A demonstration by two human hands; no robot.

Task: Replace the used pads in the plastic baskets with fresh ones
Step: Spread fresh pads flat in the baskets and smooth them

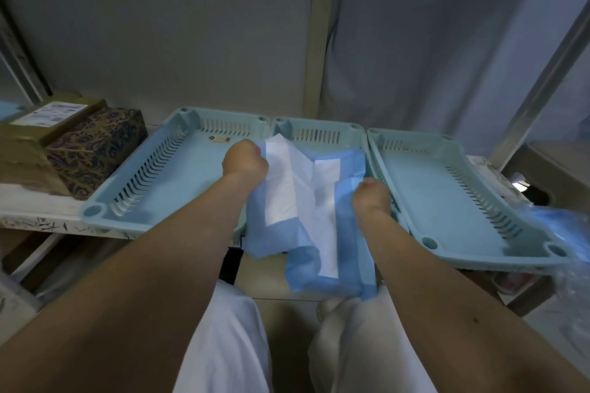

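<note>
Three pale teal plastic baskets stand side by side on a shelf: the left basket [178, 169], the middle basket [319, 132] and the right basket [447, 195]. A blue pad with a white centre [306, 201] hangs partly folded over the middle basket and down past the shelf edge. My left hand [245, 160] grips its upper left edge. My right hand [372, 194] grips its right edge. The left and right baskets hold no pad.
A patterned box [95, 150] and cardboard boxes [38, 128] sit left of the baskets. Crumpled blue plastic [562, 223] lies at the right past the right basket. A metal post [542, 80] rises at the right. A grey curtain hangs behind.
</note>
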